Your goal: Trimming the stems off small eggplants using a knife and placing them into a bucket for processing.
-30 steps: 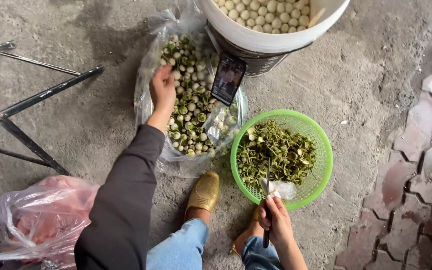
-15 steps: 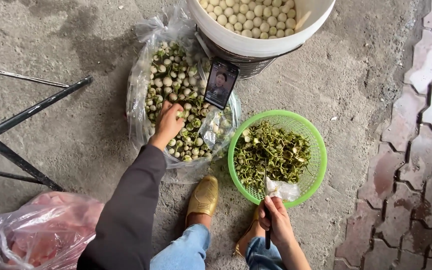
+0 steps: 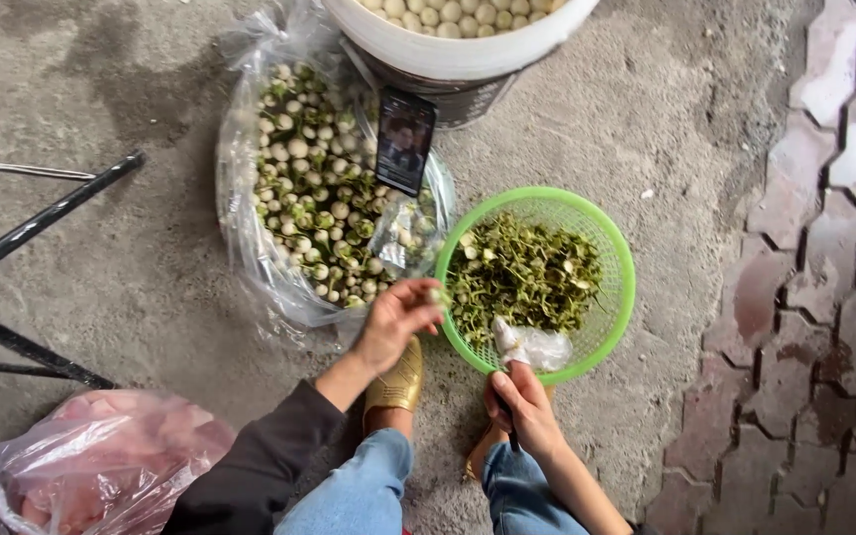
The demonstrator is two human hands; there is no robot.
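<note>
The left hand (image 3: 393, 317) pinches one small round fruit (image 3: 437, 294) at the rim of the green basket (image 3: 618, 248), just beside the clear bag (image 3: 250, 248) of fruit on the ground. The right hand (image 3: 522, 411) is closed around a dark-handled knife (image 3: 510, 431), its thumb wrapped in white, near the basket's front edge.

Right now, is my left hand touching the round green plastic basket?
Apart. The head view shows the left hand pinching a small pale fruit, with bare concrete between it and the basket rim.
</note>
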